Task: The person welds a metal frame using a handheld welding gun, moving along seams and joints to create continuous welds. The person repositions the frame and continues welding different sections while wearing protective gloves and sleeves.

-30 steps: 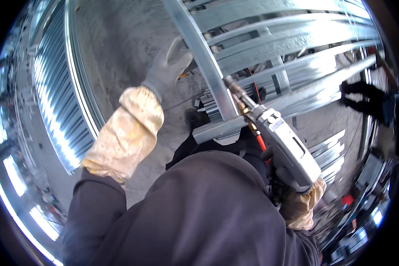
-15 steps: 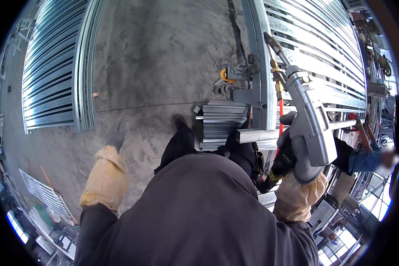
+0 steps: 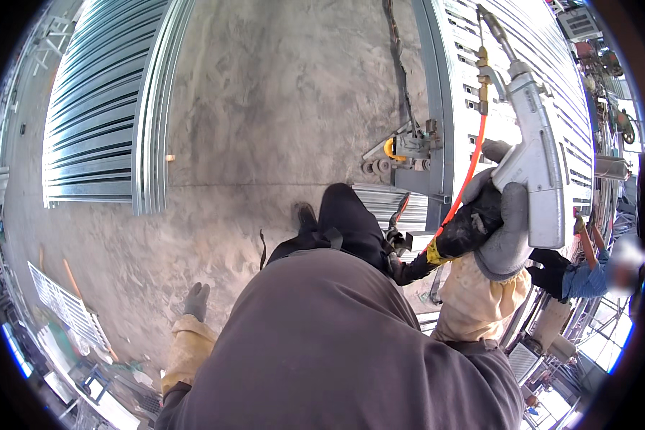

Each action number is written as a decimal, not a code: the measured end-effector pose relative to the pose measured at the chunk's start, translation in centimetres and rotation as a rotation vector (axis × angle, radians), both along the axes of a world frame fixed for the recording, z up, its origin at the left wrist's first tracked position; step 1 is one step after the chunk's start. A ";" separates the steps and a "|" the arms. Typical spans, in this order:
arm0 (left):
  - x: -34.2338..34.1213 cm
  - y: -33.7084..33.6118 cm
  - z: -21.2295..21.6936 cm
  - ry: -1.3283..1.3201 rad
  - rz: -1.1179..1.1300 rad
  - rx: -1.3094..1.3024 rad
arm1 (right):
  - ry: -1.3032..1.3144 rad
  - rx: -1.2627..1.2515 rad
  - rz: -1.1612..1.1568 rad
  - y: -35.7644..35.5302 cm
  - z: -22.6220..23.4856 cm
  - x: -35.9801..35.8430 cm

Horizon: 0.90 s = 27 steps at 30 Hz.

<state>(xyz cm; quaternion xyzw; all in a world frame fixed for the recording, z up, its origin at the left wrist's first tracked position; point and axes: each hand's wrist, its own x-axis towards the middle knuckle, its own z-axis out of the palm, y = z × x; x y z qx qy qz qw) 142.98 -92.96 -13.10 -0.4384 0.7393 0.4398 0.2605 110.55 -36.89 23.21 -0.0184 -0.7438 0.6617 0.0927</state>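
Note:
My right hand [image 3: 505, 236], in a grey glove, is wrapped round the grip of a silver-grey pistol-shaped welding gun [image 3: 541, 165]. The gun's bent, dark-tipped nozzle points away from me, over a rack of shiny metal slats. Brass fittings [image 3: 484, 79] run along its side, and an orange hose [image 3: 466, 183] leads from them toward my wrist. A thick black cable [image 3: 473, 222] with yellow tape passes by the same hand. Low on my left, my left hand [image 3: 196, 301], also gloved, hangs over the concrete floor. Its fingers are stretched out and hold nothing.
A slatted metal panel [image 3: 97, 136] lies at the far left. On the right stands the slatted metal rack [image 3: 473, 29] with a grey beam [image 3: 441, 107] along its side. A yellow-rimmed wheel [image 3: 393, 149] is by the beam. Another person [image 3: 584, 272] works at far right.
My left hand has drawn back toward my body. The welding gun has shifted right and turned more upright in my right hand. My view and legs have moved relative to the racks.

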 end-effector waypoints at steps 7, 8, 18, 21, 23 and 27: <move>-15.4 1.6 4.9 0.150 -0.021 0.107 | 0.213 -0.154 -0.206 -2.4 -0.1 -6.1; -18.3 1.3 4.5 0.227 0.068 0.189 | 0.215 -0.164 -0.238 -2.9 -0.2 -7.6; -53.7 9.5 21.1 0.442 -0.980 0.277 | -0.052 -0.042 -0.108 -13.8 -1.6 -26.5; -61.2 12.5 25.9 0.525 -1.079 0.419 | 0.093 -0.145 0.031 -18.6 -1.0 -32.0; -64.1 12.5 22.6 0.339 -1.036 0.701 | 0.191 -0.062 0.177 -20.7 -0.2 -36.4; -72.8 14.3 22.4 0.662 -1.211 0.829 | 0.314 -0.023 0.536 -24.9 2.2 -44.9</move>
